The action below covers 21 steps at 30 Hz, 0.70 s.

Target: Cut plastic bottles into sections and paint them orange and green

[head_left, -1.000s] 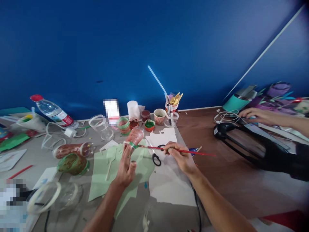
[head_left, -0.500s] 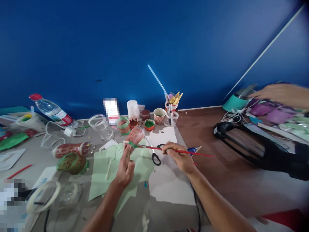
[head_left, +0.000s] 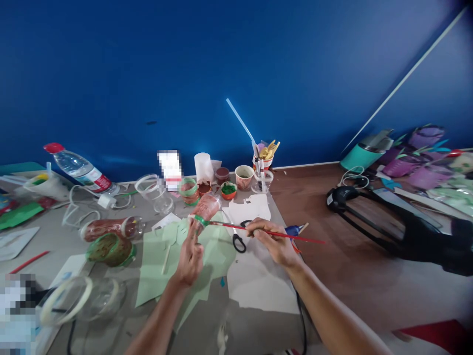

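My left hand (head_left: 191,259) holds up a cut plastic bottle piece (head_left: 209,206), painted reddish brown with a green band at its near rim. Some of its fingers reach into the opening, so their tips are hard to see. In my right hand (head_left: 271,241) is a thin red paintbrush (head_left: 284,233), pinched near its middle. The bristles touch or lie very close to the green band. Underneath are light green paper (head_left: 155,266) and black-handled scissors (head_left: 239,243). Just beyond the bottle piece stands a small pot of green paint (head_left: 229,189).
Painted plastic pieces, including a brown-green cup (head_left: 111,250), lie at left. Behind are a paper cup (head_left: 244,178), a cup of plastic forks (head_left: 266,157) and a tilted water bottle (head_left: 83,170). A black strap-like device (head_left: 399,227) lies at right.
The other person's hand at the far right has gone out of view. My hands and the brush have shifted only slightly, with the brush tip still at the green band.
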Available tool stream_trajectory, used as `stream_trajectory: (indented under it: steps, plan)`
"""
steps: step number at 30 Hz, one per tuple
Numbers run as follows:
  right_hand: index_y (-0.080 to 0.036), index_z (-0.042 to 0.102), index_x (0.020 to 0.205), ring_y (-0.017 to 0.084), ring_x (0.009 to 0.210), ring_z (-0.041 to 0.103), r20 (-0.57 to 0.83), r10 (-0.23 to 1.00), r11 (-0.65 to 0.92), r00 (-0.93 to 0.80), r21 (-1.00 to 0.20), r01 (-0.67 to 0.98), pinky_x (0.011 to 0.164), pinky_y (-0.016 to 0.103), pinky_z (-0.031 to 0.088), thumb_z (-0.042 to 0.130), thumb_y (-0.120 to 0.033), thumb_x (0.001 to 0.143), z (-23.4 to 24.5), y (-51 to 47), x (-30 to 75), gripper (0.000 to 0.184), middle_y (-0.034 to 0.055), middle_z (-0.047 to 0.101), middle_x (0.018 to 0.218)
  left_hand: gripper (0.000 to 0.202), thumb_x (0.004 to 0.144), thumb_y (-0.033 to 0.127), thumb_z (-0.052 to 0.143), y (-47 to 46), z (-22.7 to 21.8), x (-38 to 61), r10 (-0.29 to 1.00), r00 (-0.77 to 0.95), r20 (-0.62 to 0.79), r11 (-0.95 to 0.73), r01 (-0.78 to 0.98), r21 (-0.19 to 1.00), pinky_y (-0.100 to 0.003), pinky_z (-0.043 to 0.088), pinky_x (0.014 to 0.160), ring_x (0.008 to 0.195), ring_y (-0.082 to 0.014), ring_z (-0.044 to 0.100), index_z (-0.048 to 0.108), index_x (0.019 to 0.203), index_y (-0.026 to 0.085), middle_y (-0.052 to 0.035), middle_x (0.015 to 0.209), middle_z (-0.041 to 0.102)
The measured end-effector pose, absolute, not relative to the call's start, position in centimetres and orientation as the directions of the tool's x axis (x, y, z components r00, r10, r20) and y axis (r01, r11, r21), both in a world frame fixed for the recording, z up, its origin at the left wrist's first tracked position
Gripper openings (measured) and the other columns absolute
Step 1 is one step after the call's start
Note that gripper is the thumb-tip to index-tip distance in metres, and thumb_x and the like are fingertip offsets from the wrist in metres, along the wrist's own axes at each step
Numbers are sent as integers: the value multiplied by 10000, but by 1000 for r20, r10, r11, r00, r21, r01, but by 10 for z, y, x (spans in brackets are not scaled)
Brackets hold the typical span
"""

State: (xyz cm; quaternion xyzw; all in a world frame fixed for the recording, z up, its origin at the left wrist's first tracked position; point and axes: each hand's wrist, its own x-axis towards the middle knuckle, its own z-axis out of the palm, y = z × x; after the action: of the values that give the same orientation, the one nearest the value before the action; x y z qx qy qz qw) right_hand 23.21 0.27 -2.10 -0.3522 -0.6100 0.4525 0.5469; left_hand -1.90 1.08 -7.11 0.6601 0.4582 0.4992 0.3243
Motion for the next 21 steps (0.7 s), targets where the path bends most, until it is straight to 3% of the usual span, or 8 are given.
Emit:
stream_trajectory:
  steps: [5, 14, 21]
  plan:
    - [-219, 726, 929, 200, 791, 601, 386, 909, 386, -160, -922, -30, 731, 330, 455, 548, -334, 903, -16, 1, 228, 214, 71, 673, 853, 786, 852, 666, 413, 9, -72, -18, 942, 87, 324, -335, 197, 921, -485, 416, 1037, 1311, -366, 447, 376, 1442, 147, -191, 1502, 373]
    - [-201, 721, 889, 191, 793, 610, 393, 897, 401, -201, -916, -4, 731, 316, 471, 541, -295, 911, -15, 0, 230, 205, 63, 673, 812, 750, 850, 665, 417, 12, -65, -15, 932, 36, 361, -363, 98, 927, -472, 241, 1158, 1379, -335, 357, 446, 1411, 169, -157, 1492, 403]
    - [-211, 730, 905, 195, 813, 618, 403, 892, 411, -204, -912, -1, 749, 325, 473, 543, -293, 909, -16, 1, 228, 204, 66, 683, 828, 710, 818, 629, 523, 9, -60, -12, 961, 17, 276, -275, -53, 960, -469, 203, 1173, 1391, -340, 334, 496, 1378, 194, -124, 1484, 423]
